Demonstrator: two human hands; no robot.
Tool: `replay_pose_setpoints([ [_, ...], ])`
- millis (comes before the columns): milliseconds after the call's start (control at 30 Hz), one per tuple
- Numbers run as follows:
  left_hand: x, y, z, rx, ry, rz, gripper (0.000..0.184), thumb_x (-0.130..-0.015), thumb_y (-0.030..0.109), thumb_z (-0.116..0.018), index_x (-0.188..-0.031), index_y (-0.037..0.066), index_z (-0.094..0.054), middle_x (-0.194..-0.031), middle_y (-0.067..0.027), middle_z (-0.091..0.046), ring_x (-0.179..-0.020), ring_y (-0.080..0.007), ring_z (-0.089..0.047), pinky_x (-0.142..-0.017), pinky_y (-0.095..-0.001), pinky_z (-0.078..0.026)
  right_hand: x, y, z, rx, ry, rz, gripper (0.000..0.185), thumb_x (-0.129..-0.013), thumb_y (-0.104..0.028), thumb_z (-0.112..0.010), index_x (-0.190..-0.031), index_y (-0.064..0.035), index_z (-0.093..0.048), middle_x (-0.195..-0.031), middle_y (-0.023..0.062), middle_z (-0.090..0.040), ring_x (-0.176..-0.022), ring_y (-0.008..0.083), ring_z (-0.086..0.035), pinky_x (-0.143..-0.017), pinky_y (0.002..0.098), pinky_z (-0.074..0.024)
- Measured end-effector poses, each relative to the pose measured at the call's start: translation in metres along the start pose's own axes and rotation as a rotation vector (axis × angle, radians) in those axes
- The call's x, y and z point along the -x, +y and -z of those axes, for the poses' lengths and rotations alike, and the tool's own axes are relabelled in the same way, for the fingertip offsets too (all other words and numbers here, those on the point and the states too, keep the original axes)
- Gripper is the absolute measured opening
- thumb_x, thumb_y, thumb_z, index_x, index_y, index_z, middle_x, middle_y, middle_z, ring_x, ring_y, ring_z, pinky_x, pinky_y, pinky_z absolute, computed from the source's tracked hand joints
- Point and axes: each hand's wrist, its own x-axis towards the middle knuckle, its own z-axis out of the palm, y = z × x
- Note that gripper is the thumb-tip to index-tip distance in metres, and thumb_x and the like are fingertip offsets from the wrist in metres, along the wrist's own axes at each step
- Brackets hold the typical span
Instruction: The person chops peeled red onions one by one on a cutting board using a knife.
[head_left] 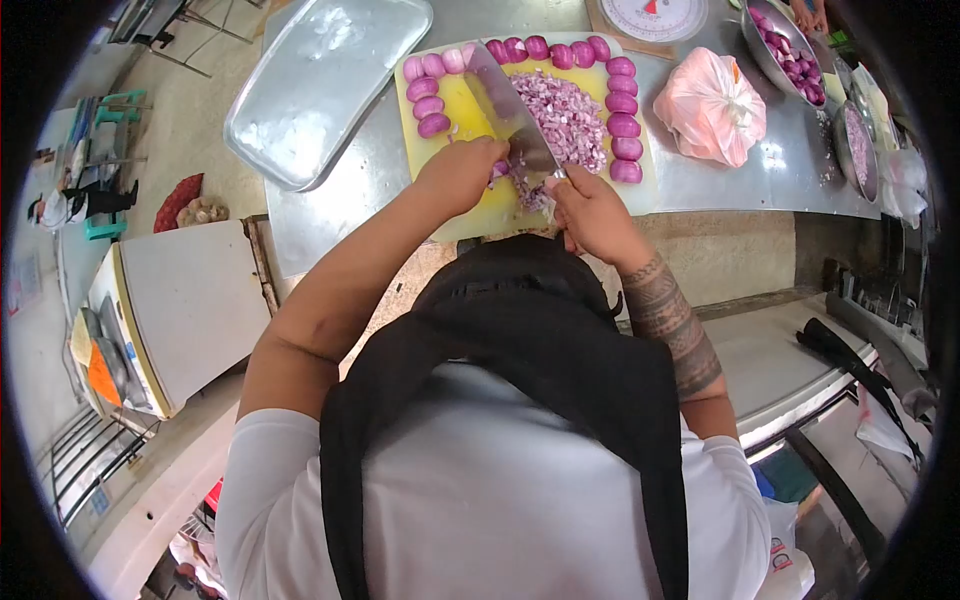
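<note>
My right hand (592,212) is wrapped round the handle of a broad-bladed cleaver (515,110). Its blade slants up and left across a yellow and white cutting board (440,120). Left of the blade, my left hand (463,172) is closed with its fingers down on a red onion piece (499,170), mostly hidden by the fingers. A heap of chopped red onion (565,115) lies right of the blade, and some bits lie below it. Peeled onion halves (623,104) line the board's left, far and right edges.
An empty metal tray (325,80) lies at the left of the steel table (300,225). Right of the board sit a tied plastic bag (712,105) and a bowl of onions (785,60). A dial scale (655,15) stands behind. Another person's hand (808,15) shows at top right.
</note>
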Motion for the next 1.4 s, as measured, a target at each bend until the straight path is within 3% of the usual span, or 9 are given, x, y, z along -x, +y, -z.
replay_pose_setpoints([
  [300,0.004,-0.005,-0.006,0.058,0.043,-0.065,0.03,-0.093,0.005,-0.053,-0.121,0.005,-0.065,-0.113,-0.0197,-0.071,-0.107,-0.0405,-0.069,-0.09,-0.0491,-0.055,0.02,-0.011,-0.018,-0.06,0.05,-0.023,0.032,-0.108,-0.034,-0.056,-0.106,-0.0024,-0.051,-0.066,0.0043,-0.054,-0.045,0.016,-0.055,-0.044,0.0334,-0.0457],
  [467,0.003,-0.01,-0.007,0.09,0.042,-0.071,0.027,-0.093,0.008,-0.057,-0.119,0.004,-0.065,-0.113,-0.0204,-0.071,-0.106,-0.0416,-0.068,-0.09,-0.0499,-0.054,0.024,-0.029,-0.013,-0.046,0.037,-0.051,0.03,-0.109,-0.031,-0.055,-0.104,-0.0013,-0.052,-0.068,0.0096,-0.055,-0.047,0.0183,-0.056,-0.046,0.0365,-0.0463],
  [600,0.002,-0.019,-0.011,0.112,0.072,-0.122,0.028,-0.091,0.01,-0.061,-0.119,0.004,-0.065,-0.112,-0.0214,-0.071,-0.106,-0.0422,-0.068,-0.09,-0.0503,-0.054,0.003,0.027,-0.051,0.056,0.155,0.132,0.032,-0.109,-0.031,-0.054,-0.103,-0.0004,-0.052,-0.068,0.0057,-0.056,-0.048,0.0174,-0.056,-0.043,0.0336,-0.044],
  [700,0.005,-0.022,-0.014,0.112,0.063,-0.128,0.029,-0.091,0.01,-0.062,-0.119,0.004,-0.064,-0.111,-0.0217,-0.071,-0.106,-0.0424,-0.068,-0.09,-0.0505,-0.054,0.027,-0.032,-0.023,-0.025,0.066,-0.063,0.032,-0.109,-0.032,-0.054,-0.104,0.0,-0.051,-0.068,0.006,-0.056,-0.049,0.0177,-0.056,-0.044,0.0345,-0.0449],
  [800,-0.001,-0.025,-0.014,0.111,0.067,-0.121,0.028,-0.09,0.01,-0.064,-0.117,0.004,-0.064,-0.109,-0.0216,-0.07,-0.106,-0.0424,-0.068,-0.09,-0.0509,-0.054,0.021,-0.012,-0.057,-0.039,0.224,-0.014,0.033,-0.109,-0.033,-0.054,-0.101,-0.001,-0.052,-0.068,0.0055,-0.056,-0.048,0.0156,-0.055,-0.045,0.0345,-0.0455],
  [1033,0.002,-0.031,-0.017,0.124,0.1,-0.162,0.023,-0.088,0.01,-0.066,-0.11,0.003,-0.064,-0.105,-0.0219,-0.07,-0.103,-0.0429,-0.067,-0.088,-0.0518,-0.053,0.027,-0.013,-0.067,-0.033,0.256,-0.009,0.032,-0.109,-0.032,-0.057,-0.106,0.0004,-0.053,-0.068,0.0059,-0.057,-0.048,0.0163,-0.056,-0.045,0.0349,-0.0457],
  [1067,0.0,-0.033,-0.021,0.121,0.112,-0.174,0.022,-0.088,0.01,-0.066,-0.109,0.003,-0.064,-0.105,-0.0218,-0.07,-0.102,-0.043,-0.067,-0.087,-0.0519,-0.053,0.011,0.018,-0.07,0.046,0.214,0.082,0.032,-0.109,-0.03,-0.056,-0.11,0.0016,-0.053,-0.07,0.0074,-0.058,-0.048,0.0166,-0.057,-0.046,0.035,-0.0467],
  [1167,0.002,-0.031,-0.019,0.108,0.089,-0.136,0.022,-0.088,0.011,-0.066,-0.108,0.003,-0.064,-0.102,-0.0212,-0.071,-0.101,-0.0421,-0.068,-0.087,-0.0518,-0.054,0.029,-0.026,-0.043,-0.014,0.124,-0.066,0.033,-0.109,-0.029,-0.055,-0.119,0.0031,-0.053,-0.072,0.0083,-0.059,-0.048,0.017,-0.057,-0.046,0.0346,-0.0475],
  [1400,0.007,-0.032,-0.021,0.108,0.114,-0.208,0.022,-0.089,0.012,-0.067,-0.11,0.004,-0.067,-0.102,-0.0201,-0.069,-0.099,-0.0416,-0.068,-0.087,-0.0509,-0.054,0.02,0.015,-0.061,-0.093,0.233,-0.086,0.031,-0.108,-0.028,-0.057,-0.118,0.0005,-0.054,-0.071,0.0074,-0.059,-0.05,0.0174,-0.058,-0.047,0.035,-0.0475],
])
